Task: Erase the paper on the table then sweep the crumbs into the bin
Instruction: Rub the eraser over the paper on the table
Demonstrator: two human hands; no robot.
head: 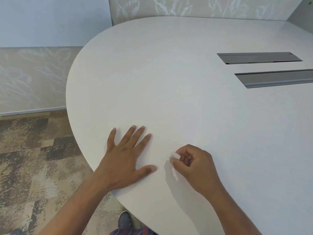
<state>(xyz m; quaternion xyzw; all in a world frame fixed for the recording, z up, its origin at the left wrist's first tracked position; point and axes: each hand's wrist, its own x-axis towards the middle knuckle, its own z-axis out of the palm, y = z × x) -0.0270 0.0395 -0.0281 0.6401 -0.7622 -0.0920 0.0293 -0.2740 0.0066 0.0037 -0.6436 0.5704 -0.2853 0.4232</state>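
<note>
Head view: the left hand (125,155) lies flat with fingers spread near the rounded front edge of the white oval desk (169,73), pressing down where the white sheet of paper (158,148) must be; its edges vanish against the desk. The right hand (191,165) pinches a small white rubber eraser (174,156) just beside that thumb. I'd judge the paper light and easily creased, so it wants pinning flat. The eraser looks soft and is best gripped low. Two grey metal slots (259,57) sit well apart at the right edge. No bin in view.
</note>
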